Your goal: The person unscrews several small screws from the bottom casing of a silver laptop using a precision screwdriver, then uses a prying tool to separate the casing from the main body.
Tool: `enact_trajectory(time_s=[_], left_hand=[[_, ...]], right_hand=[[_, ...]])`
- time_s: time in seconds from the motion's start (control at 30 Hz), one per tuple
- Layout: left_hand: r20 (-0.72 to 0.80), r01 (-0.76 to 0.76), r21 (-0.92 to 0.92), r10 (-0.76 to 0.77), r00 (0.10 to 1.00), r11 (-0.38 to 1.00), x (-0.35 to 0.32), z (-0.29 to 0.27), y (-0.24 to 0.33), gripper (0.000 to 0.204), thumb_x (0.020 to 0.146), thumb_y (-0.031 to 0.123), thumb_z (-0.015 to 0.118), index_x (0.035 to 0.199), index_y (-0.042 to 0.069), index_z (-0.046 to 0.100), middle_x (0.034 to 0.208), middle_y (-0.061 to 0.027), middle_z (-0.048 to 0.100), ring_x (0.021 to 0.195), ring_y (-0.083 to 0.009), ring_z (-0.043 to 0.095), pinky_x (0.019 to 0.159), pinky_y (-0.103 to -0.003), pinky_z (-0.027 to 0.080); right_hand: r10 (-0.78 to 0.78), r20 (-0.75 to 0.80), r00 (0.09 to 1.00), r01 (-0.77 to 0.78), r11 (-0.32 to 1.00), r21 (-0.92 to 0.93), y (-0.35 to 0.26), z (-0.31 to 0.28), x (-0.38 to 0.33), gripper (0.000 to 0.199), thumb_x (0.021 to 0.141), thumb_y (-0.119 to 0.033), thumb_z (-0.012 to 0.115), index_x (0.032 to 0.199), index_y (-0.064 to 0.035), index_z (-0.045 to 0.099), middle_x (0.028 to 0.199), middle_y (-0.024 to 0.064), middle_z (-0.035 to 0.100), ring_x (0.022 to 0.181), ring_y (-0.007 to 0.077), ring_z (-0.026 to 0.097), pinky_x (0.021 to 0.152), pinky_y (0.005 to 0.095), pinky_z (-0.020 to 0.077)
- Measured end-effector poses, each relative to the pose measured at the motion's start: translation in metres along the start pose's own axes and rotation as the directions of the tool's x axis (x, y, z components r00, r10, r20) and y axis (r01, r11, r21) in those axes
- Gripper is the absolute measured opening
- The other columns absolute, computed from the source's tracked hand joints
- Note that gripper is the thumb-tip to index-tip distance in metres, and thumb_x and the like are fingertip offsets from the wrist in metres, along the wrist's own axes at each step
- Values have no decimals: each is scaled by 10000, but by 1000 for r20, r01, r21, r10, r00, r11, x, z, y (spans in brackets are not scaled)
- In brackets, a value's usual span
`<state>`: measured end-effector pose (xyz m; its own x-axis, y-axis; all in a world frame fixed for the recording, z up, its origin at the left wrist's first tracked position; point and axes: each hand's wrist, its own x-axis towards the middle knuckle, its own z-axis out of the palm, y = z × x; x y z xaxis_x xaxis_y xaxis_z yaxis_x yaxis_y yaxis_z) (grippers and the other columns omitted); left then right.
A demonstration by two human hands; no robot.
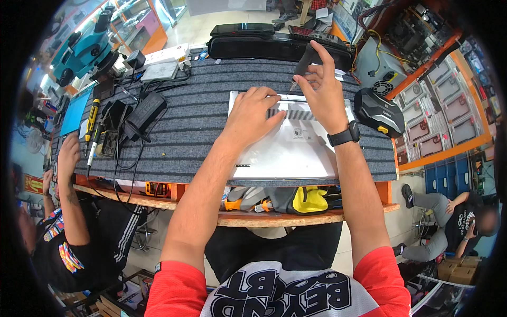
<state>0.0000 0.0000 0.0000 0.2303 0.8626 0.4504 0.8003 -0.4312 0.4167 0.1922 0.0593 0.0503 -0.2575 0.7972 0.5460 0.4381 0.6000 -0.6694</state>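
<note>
Beneath the fingers of the left hand [245, 113], which rest on it with the thumb held apart from the others, a silver laptop [285, 153] lies underside up on the grey striped bench [195, 127], its slotted vent [300, 114] next to that thumb. Right hand [325, 92]: fingers pinching a dark-handled screwdriver [303, 62], tilted, index at the upper end, thumb lower down; tip near the laptop's far edge, contact cannot be told. Right of these fingers, a black case [379, 112] with yellow catch; well left of the left fingers, a yellow-and-black pen-shaped tool [92, 119].
</note>
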Motion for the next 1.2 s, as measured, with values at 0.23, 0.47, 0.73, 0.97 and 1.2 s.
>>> enact_trajectory(time_s=[0.23,0.47,0.73,0.97,1.2], left_hand=[[8,16,-4,-16,1000,1000,0,1,2,411,917,301,745,1228,34,752,1217,-73,689,1158,-260,595,1012,-435,438],[12,24,6,-24,1000,1000,-1,2,2,420,919,290,745,1249,31,747,1212,-78,688,1136,-255,593,1002,-430,439],[12,19,-1,-19,1000,1000,0,0,2,425,927,297,740,1256,29,742,1206,-78,690,1142,-255,587,1006,-427,436],[21,27,6,-27,999,1000,0,0,1,427,934,310,737,1262,35,742,1216,-77,691,1150,-253,587,1010,-432,436],[13,23,15,-23,1000,1000,0,1,1,429,934,316,738,1262,39,743,1220,-77,691,1165,-252,585,1014,-432,438]], right_hand=[[-5,16,1000,5,1000,4,3,2,0,803,957,-42,731,1608,-209,291,1115,200,741,977,297,777,790,382,633],[-27,20,999,27,1000,-6,5,5,0,805,956,-40,729,1609,-217,293,1111,206,738,991,303,773,790,382,637],[-10,29,1000,11,1000,-10,5,7,2,806,955,-37,728,1608,-220,292,1135,212,739,990,309,773,798,391,641],[-5,34,999,4,1000,10,2,6,1,804,956,-40,728,1608,-222,292,1116,201,743,994,301,774,805,389,644],[8,27,1000,-8,1000,-22,3,7,1,806,959,-48,727,1610,-227,288,1133,196,746,993,295,776,810,390,647]])
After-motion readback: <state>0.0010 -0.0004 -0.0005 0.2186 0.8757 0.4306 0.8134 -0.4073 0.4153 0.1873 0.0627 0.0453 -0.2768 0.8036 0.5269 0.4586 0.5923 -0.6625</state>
